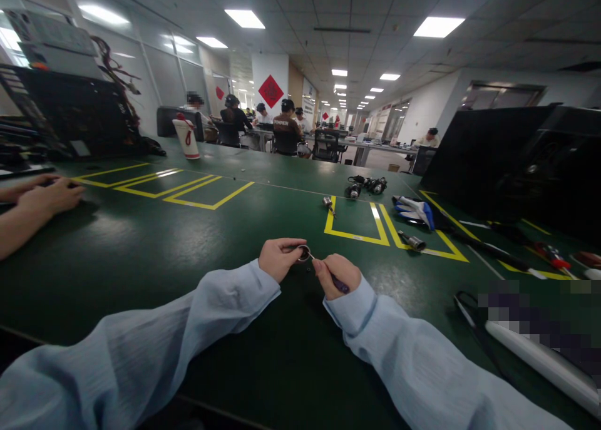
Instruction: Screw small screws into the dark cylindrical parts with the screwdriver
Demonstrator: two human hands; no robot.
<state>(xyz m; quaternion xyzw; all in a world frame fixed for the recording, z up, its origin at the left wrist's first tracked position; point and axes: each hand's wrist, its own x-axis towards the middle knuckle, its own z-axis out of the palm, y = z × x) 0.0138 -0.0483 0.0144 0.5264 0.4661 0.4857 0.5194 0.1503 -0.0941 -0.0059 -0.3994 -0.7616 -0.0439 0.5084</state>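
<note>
My left hand (278, 258) is closed on a small round metal part (304, 253), its hollow end turned to the right. My right hand (342, 275) grips a screwdriver (340, 285) with a dark purple handle; its thin shaft reaches the rim of the metal part. Whether the tip is inside the part is too small to tell. A tiny dark piece (308, 270) lies on the green table (225, 342) between my hands. Beyond them, one metal fitting (328, 203) rests by the yellow tape, and another cylindrical fitting (413, 241) lies farther right.
Several metal parts with black cables (366, 186) lie farther back. To the right are a blue-and-white glove (414, 212), a red-handled tool (554, 258) and a silver bar (539, 355). A cup (186, 138) stands at the back left. Another person's hands (49, 195) are at far left.
</note>
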